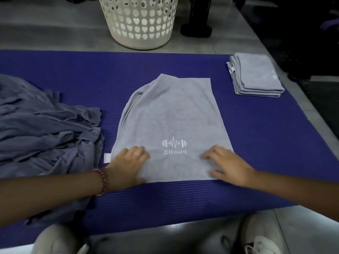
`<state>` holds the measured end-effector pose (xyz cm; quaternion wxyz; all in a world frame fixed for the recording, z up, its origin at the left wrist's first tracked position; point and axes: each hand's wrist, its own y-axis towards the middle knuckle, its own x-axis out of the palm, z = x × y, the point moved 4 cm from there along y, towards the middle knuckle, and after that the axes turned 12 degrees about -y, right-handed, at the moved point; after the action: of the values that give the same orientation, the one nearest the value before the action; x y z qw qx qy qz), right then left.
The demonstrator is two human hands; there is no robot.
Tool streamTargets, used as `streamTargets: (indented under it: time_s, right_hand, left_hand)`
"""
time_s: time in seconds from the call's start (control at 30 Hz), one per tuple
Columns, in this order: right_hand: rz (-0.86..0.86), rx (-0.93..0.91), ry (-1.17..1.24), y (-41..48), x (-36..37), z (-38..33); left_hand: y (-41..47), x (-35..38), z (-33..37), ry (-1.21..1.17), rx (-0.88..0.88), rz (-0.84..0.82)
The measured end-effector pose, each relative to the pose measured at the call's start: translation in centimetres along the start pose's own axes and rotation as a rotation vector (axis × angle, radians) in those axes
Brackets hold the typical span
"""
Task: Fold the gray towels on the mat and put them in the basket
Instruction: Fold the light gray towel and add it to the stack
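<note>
My hands, left and right, flat on towel; bunched far-left edge risks a crooked fold.

A blue ribbed foam mat spread on a gray tiled floor.
On it lie a flat gray towel with a white dumbbell logo in the middle, a rumpled heap of gray towels at the left, and a stack of folded gray towels at the far right corner. A white plastic basket with heart-shaped holes stands on the floor just beyond the mat.
</note>
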<state>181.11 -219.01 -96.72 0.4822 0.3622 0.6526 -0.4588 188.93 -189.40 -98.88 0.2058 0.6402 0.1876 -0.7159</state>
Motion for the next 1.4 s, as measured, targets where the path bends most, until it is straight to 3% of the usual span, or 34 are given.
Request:
streamTargets:
  time_s: [0.07, 0.17, 0.3, 0.43, 0.5, 0.53, 0.63, 0.67, 0.77, 0.83, 0.87, 0.93, 1.0, 1.17, 1.4]
  right_hand:
    - [-0.131, -0.181, -0.119, 1.0, 1.3, -2.3]
    - [-0.157, -0.181, -0.19, 2.8, 1.6, -3.1]
    - [-0.35, -0.163, 0.114, 4.6, 0.7, -1.3]
    - [-0.546, -0.003, 0.452, 6.2, -0.6, 1.3]
    - [-0.455, 0.12, 0.468, 7.4, -1.4, 2.8]
    - [-0.308, 0.215, 0.458, 8.0, -1.9, 3.6]
    - [0.236, 0.486, 0.201, 8.5, -3.9, 4.6]
    - [0.364, 0.499, 0.067, 8.2, -4.1, 4.0]
    - [0.547, 0.142, -0.259, 7.6, -3.3, 0.9]
    - [0.447, -0.179, -0.334, 7.3, -1.5, -0.8]
    - [0.325, -0.254, -0.312, 7.2, -0.5, -1.3]
    - [0.057, -0.177, -0.162, 6.8, 0.8, -1.2]
    - [-0.075, -0.033, -0.093, 6.4, 1.7, -0.3]
    - [-0.02, 0.076, -0.011, 5.8, 1.3, 1.2]
    - [0.058, 0.251, -0.195, 5.1, 1.2, 1.0]
  left_hand:
    - [1.2, 0.7, 1.6, -0.014, 0.122, -0.131]
    - [1.9, 1.3, 2.0, -0.091, 0.105, -0.245]
    - [1.4, 0.8, 0.7, -0.394, 0.022, -0.219]
    - [3.1, -0.9, -2.0, -0.801, -0.162, -0.274]
    - [4.4, -1.9, -4.4, -0.96, -0.301, -0.253]
    - [5.0, -2.5, -5.5, -0.973, -0.366, -0.161]
    - [6.0, -4.3, -7.9, -0.74, -0.548, 0.238]
    - [6.2, -4.5, -7.8, -0.594, -0.507, 0.281]
    - [7.0, -4.7, -5.0, -0.262, -0.079, 0.224]
    - [6.4, -3.7, -3.0, -0.197, 0.166, 0.106]
    - [6.0, -2.7, -2.3, -0.191, 0.202, 0.002]
    - [5.0, -1.1, -2.0, -0.172, 0.171, -0.142]
    - [4.2, -0.1, -2.4, -0.131, 0.113, -0.173]
    - [3.8, -0.4, -3.3, -0.139, 0.023, -0.162]
    - [3.6, -0.6, -3.9, -0.162, 0.003, -0.092]
